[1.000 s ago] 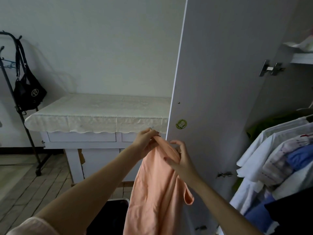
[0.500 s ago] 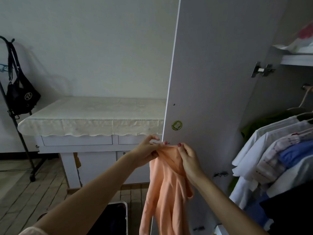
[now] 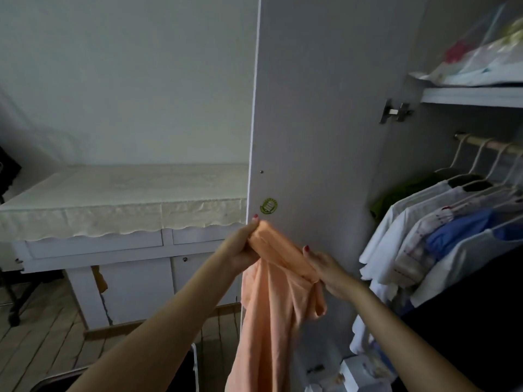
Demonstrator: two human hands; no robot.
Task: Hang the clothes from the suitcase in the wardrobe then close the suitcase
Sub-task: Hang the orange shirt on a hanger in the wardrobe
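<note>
Both hands grasp the peach garment (image 3: 271, 306), left hand (image 3: 243, 247) bunching its top, right hand (image 3: 325, 267) pinching lower, beneath a round green sticker (image 3: 268, 206), lettering unreadable, on the wardrobe door (image 3: 325, 108).

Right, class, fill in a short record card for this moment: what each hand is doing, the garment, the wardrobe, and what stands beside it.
left hand: left hand grips the bunched top of the peach garment
right hand: right hand holds the garment lower down, its grip partly hidden by cloth
garment: hangs from both hands, no hanger visible on it
wardrobe door: wardrobe door open, green sticker near its edge
rail: rail carries hangers with white and blue shirts
beside wardrobe: white table with a pale cloth
</note>
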